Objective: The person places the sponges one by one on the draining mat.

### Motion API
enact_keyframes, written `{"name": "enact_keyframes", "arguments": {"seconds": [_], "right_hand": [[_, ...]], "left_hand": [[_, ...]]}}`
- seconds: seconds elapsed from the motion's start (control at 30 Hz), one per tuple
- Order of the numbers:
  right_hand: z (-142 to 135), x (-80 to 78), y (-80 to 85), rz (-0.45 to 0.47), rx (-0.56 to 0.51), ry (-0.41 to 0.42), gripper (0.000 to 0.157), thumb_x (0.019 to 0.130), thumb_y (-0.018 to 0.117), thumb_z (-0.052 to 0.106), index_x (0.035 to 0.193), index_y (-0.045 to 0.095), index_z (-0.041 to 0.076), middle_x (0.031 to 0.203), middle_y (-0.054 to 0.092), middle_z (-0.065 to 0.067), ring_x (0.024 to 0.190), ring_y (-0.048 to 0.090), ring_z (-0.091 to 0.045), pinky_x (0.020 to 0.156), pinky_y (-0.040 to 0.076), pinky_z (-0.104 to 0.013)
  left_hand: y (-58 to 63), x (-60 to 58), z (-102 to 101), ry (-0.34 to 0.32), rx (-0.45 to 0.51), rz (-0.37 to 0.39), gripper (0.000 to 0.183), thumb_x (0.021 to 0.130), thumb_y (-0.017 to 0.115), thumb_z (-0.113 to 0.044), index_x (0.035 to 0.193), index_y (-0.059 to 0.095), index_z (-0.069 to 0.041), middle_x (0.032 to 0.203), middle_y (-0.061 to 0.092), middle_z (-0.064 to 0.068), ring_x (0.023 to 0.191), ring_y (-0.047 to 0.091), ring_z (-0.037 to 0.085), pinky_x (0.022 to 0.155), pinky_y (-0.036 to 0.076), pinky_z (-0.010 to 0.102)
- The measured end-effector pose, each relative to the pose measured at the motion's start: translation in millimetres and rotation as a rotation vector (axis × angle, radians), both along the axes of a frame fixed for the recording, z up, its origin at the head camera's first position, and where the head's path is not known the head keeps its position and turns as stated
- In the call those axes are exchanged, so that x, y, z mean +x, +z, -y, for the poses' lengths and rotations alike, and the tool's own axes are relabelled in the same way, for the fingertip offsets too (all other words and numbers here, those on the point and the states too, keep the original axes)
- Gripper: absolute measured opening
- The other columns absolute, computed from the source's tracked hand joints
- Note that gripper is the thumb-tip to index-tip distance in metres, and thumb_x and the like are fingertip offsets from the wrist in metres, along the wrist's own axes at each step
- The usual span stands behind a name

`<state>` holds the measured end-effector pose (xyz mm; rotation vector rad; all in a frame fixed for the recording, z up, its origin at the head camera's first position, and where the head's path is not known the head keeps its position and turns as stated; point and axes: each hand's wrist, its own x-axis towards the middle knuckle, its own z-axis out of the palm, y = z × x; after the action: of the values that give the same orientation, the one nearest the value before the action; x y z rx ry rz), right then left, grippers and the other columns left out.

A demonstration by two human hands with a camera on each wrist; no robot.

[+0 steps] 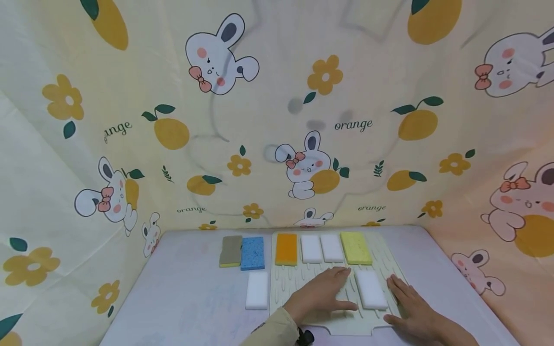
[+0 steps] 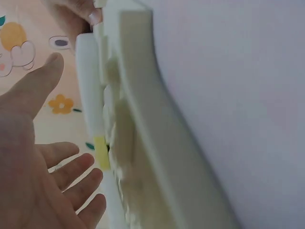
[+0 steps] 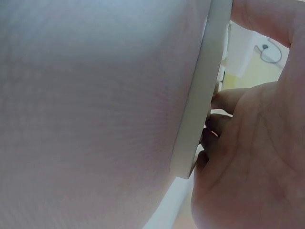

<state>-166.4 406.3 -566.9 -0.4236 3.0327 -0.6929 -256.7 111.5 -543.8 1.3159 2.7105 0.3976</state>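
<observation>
A white sponge block (image 1: 371, 289) lies on the pale ridged board (image 1: 282, 288), between my two hands. On its left, my left hand (image 1: 321, 294) is held over the board with thumb and fingers spread apart. In the left wrist view that hand's fingers (image 2: 74, 179) are loosely extended and hold nothing, beside the board's thick edge. My right hand (image 1: 411, 307) is to the right of the block, its fingertips over the board's right edge. Seen from the right wrist, the palm (image 3: 252, 148) is close along the board's side, and the fingertips are partly hidden.
Along the board's far side lie an orange sponge (image 1: 286, 249), two white blocks (image 1: 312, 249) and a yellow sponge (image 1: 357, 248). Left of the board, on the white table (image 1: 182, 288), are a grey-topped sponge (image 1: 231, 251), a blue sponge (image 1: 253, 253) and another white block (image 1: 257, 290). A printed curtain (image 1: 268, 192) hangs behind.
</observation>
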Motion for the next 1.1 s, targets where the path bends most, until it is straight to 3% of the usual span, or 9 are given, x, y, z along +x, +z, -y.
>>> {"name": "enact_keyframes", "arguments": {"seconds": [0.1, 0.33, 0.37, 0.5, 0.6, 0.7, 0.8, 0.87, 1.1], "right_hand": [[0, -0.7, -1.0, -0.024, 0.009, 0.019, 0.100, 0.090, 0.082, 0.046, 0.154, 0.039, -0.018, 0.161, 0.032, -0.043, 0.128, -0.022, 0.034, 0.102, -0.019, 0.002], [1, 1.2, 0.6, -0.039, 0.023, 0.026, 0.099, 0.091, 0.081, 0.047, 0.154, 0.039, -0.017, 0.160, 0.034, -0.042, 0.140, -0.024, 0.025, 0.103, -0.019, 0.002], [1, 1.7, 0.4, -0.058, 0.035, 0.030, 0.098, 0.091, 0.081, 0.047, 0.153, 0.040, -0.017, 0.159, 0.036, -0.042, 0.129, -0.023, 0.033, 0.103, -0.019, 0.002], [2, 0.4, 2.9, 0.002, 0.017, -0.007, 0.100, 0.091, 0.081, 0.047, 0.156, 0.037, -0.015, 0.163, 0.030, -0.040, 0.166, -0.002, -0.020, 0.103, -0.019, -0.001], [1, -0.8, 0.2, 0.024, -0.008, -0.021, 0.102, 0.090, 0.081, 0.047, 0.157, 0.036, -0.015, 0.165, 0.027, -0.040, 0.153, 0.026, -0.055, 0.108, -0.019, -0.007], [-4, -1.5, -10.0, -0.060, 0.023, 0.013, 0.098, 0.093, 0.079, 0.047, 0.157, 0.036, -0.014, 0.164, 0.029, -0.040, 0.158, 0.022, -0.048, 0.122, -0.016, -0.021], [-8, -0.6, -20.0, -0.155, 0.060, 0.047, 0.096, 0.098, 0.075, 0.048, 0.160, 0.033, -0.011, 0.168, 0.028, -0.035, 0.166, 0.006, -0.023, 0.125, -0.016, -0.024], [-10, -1.0, -22.1, -0.159, 0.051, 0.050, 0.095, 0.098, 0.075, 0.047, 0.160, 0.033, -0.011, 0.168, 0.028, -0.035, 0.166, 0.004, -0.018, 0.112, -0.021, -0.009], [-3, -3.0, -2.6, 0.037, -0.028, -0.005, 0.100, 0.092, 0.080, 0.046, 0.157, 0.035, -0.015, 0.164, 0.027, -0.042, 0.157, 0.021, -0.054, 0.102, -0.020, -0.002]], "left_hand": [[4.8, -1.0, 17, -0.005, -0.007, -0.031, 0.095, 0.098, 0.062, -0.072, 0.169, 0.034, -0.015, 0.171, 0.038, -0.003, 0.155, 0.038, 0.013, 0.127, 0.034, 0.028], [14.0, 1.6, 61, 0.049, 0.011, -0.003, 0.091, 0.097, 0.065, -0.071, 0.166, 0.041, -0.017, 0.168, 0.043, -0.003, 0.154, 0.042, 0.017, 0.126, 0.038, 0.035], [14.0, 1.7, 66, 0.057, 0.015, 0.000, 0.091, 0.097, 0.065, -0.071, 0.166, 0.042, -0.017, 0.168, 0.043, -0.002, 0.154, 0.042, 0.017, 0.126, 0.038, 0.035], [13.4, 0.4, 87, 0.086, 0.030, 0.020, 0.091, 0.096, 0.069, -0.068, 0.167, 0.041, -0.017, 0.170, 0.040, 0.000, 0.155, 0.040, 0.018, 0.127, 0.037, 0.037], [13.2, -0.2, 104, 0.110, 0.041, 0.061, 0.092, 0.096, 0.073, -0.064, 0.167, 0.040, -0.016, 0.172, 0.038, 0.001, 0.157, 0.038, 0.019, 0.129, 0.035, 0.038], [13.1, -1.0, 121, 0.122, 0.048, 0.074, 0.094, 0.095, 0.076, -0.062, 0.167, 0.040, -0.014, 0.172, 0.038, 0.002, 0.157, 0.038, 0.021, 0.129, 0.035, 0.041], [12.6, -2.2, 138, 0.143, 0.050, 0.087, 0.096, 0.093, 0.077, -0.063, 0.167, 0.040, -0.013, 0.171, 0.039, 0.003, 0.156, 0.038, 0.023, 0.129, 0.035, 0.043], [11.4, -3.5, 149, 0.163, 0.051, 0.104, 0.098, 0.092, 0.078, -0.064, 0.167, 0.040, -0.013, 0.171, 0.038, 0.004, 0.157, 0.037, 0.024, 0.129, 0.034, 0.045], [4.7, -10.1, 183, 0.218, 0.046, 0.130, 0.106, 0.087, 0.080, -0.067, 0.167, 0.038, -0.013, 0.173, 0.035, 0.006, 0.159, 0.035, 0.027, 0.129, 0.034, 0.048]]}}
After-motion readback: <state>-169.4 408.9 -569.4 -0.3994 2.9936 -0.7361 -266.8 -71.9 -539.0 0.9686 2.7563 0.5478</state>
